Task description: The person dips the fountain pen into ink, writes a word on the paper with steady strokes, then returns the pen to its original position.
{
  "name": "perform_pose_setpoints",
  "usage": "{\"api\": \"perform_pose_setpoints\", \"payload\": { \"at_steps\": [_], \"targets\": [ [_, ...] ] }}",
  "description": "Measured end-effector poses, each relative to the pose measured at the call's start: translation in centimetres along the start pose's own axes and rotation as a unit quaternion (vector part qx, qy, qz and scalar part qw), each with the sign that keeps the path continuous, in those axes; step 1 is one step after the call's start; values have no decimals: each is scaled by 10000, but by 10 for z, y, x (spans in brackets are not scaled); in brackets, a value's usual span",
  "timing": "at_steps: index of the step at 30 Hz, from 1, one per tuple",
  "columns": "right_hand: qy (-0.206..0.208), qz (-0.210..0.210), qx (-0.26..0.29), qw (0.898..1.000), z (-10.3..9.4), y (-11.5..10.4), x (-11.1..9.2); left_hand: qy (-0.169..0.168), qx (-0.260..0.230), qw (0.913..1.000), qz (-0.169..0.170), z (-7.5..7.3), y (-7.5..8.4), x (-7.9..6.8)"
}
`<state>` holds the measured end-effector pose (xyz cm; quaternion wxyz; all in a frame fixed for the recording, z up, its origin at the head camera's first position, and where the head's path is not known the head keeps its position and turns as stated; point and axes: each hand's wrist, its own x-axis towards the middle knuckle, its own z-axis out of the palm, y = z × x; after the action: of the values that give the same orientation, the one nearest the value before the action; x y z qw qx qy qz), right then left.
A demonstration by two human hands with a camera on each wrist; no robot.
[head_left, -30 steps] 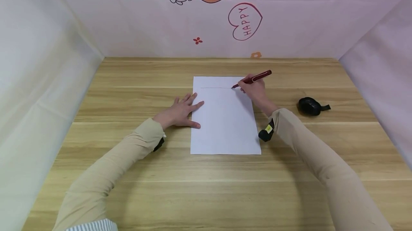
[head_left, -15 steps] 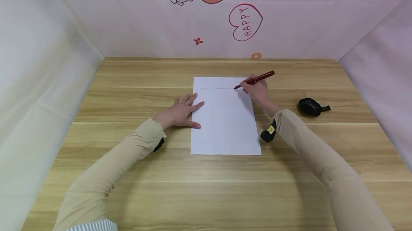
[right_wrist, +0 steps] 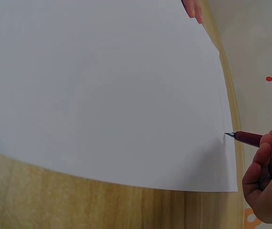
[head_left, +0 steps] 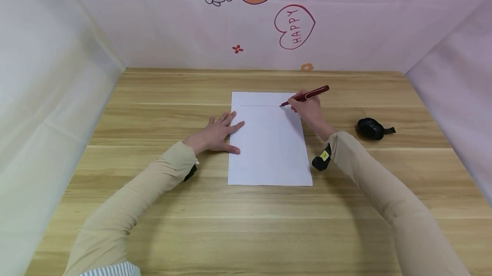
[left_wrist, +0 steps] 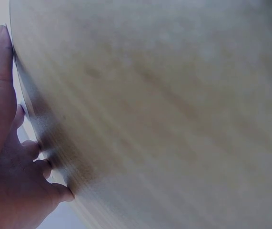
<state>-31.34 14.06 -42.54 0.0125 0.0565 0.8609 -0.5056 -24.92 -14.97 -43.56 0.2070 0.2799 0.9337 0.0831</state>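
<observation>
A white sheet of paper (head_left: 269, 148) lies on the wooden table, with one thin straight line (head_left: 259, 105) running across its upper part. My right hand (head_left: 308, 107) pinches a dark red fountain pen (head_left: 317, 91); in the right wrist view the metal nib of the pen (right_wrist: 245, 137) touches the paper at the line's end. At the sheet's left edge my left hand (head_left: 216, 134) rests with fingers spread, some on the paper and some on the wood. In the left wrist view the left hand (left_wrist: 12, 162) shows its fingers extended along the table surface.
To the right of the paper lies a black rounded object with a short tab (head_left: 370, 129). A printed cloth backdrop (head_left: 173, 32) rises behind the far edge of the wooden table (head_left: 246, 224), with white cloth on both sides.
The right hand has moved slightly right with the pen, and the line on the paper has grown a little longer. The left hand keeps its place.
</observation>
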Motion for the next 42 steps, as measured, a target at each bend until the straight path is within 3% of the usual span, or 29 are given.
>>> {"api": "perform_pose_setpoints", "payload": {
  "at_steps": [42],
  "targets": [
    [275, 100, 95, 9995, -30, 15, -1, -18, -83, 10000, 28, -2, 1, -1]
  ]
}}
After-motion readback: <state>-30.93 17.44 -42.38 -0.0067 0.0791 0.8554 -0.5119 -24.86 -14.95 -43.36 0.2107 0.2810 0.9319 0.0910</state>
